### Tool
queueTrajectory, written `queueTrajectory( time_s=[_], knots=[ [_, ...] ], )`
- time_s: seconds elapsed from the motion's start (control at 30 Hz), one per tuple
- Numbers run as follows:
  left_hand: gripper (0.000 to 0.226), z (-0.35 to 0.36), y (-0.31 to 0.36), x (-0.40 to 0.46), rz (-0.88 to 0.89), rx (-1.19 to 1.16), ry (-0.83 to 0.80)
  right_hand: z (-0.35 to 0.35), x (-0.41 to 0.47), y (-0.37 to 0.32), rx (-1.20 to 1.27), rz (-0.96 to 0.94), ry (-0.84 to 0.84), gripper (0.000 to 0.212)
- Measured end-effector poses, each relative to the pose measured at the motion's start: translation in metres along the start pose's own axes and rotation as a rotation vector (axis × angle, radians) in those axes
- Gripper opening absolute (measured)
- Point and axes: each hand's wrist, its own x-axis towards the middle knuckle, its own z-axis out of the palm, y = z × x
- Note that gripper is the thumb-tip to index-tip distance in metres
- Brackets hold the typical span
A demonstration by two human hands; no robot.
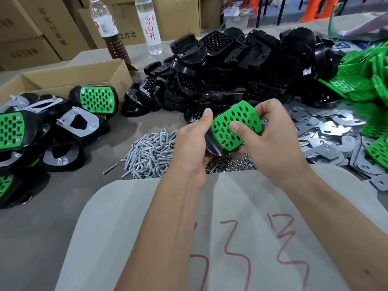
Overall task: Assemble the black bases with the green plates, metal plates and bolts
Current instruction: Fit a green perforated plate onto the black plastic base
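Observation:
My left hand grips a black base from the left side, thumb on its top edge. A green perforated plate lies on that base, and my right hand holds it from the right with the thumb pressed on its holes. Both hover above a heap of silver bolts and small nuts. Loose black bases are piled behind, green plates at the far right, metal plates to the right.
Finished assemblies and upturned ones with metal plates lie at the left by an open cardboard box. Two bottles stand at the back. A white sheet with red marks covers the near table edge.

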Motion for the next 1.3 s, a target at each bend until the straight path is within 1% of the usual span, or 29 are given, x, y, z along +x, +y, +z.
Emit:
queueTrajectory(
  time_s=[0.17, 0.27, 0.37, 0.43, 0.57, 0.67, 0.8, 0.93, 1.1, 1.23, 1.3],
  knots=[
    [0.043, 0.0, 0.003, -0.001, -0.006, 0.02, -0.008, -0.003, 0.001, 0.001, 0.011, -0.004, -0.023, 0.033],
    [0.049, 0.001, 0.007, -0.003, 0.011, 0.024, 0.008, -0.003, 0.0, 0.001, 0.1, 0.01, -0.024, 0.031],
    [0.054, 0.004, 0.008, -0.005, 0.019, 0.006, 0.028, -0.004, 0.003, 0.001, 0.156, 0.009, -0.065, 0.02],
    [0.053, 0.005, 0.008, -0.006, 0.008, -0.009, 0.039, -0.006, 0.003, 0.002, 0.197, 0.015, -0.108, 0.012],
    [0.047, 0.007, 0.007, -0.006, 0.027, 0.018, 0.06, -0.006, 0.003, 0.003, 0.242, 0.011, -0.164, 0.007],
    [0.048, 0.009, 0.005, -0.006, 0.058, 0.01, 0.073, -0.004, 0.002, 0.003, 0.26, 0.015, -0.174, 0.006],
    [0.049, 0.009, 0.003, -0.005, 0.055, 0.006, 0.086, -0.002, 0.0, 0.003, 0.265, 0.035, -0.159, 0.007],
    [0.047, 0.008, 0.003, -0.005, 0.052, -0.019, 0.088, -0.001, 0.001, 0.002, 0.26, 0.094, -0.152, 0.006],
    [0.041, 0.011, 0.002, -0.006, 0.068, -0.047, 0.094, -0.004, 0.0, -0.002, 0.282, 0.111, -0.137, 0.007],
    [0.034, 0.011, 0.001, -0.005, 0.073, 0.013, 0.088, -0.006, 0.001, -0.002, 0.298, 0.144, -0.163, 0.009],
    [0.039, 0.012, 0.001, -0.004, 0.088, 0.034, 0.077, -0.007, 0.002, 0.0, 0.311, 0.155, -0.174, 0.01]
  ],
)
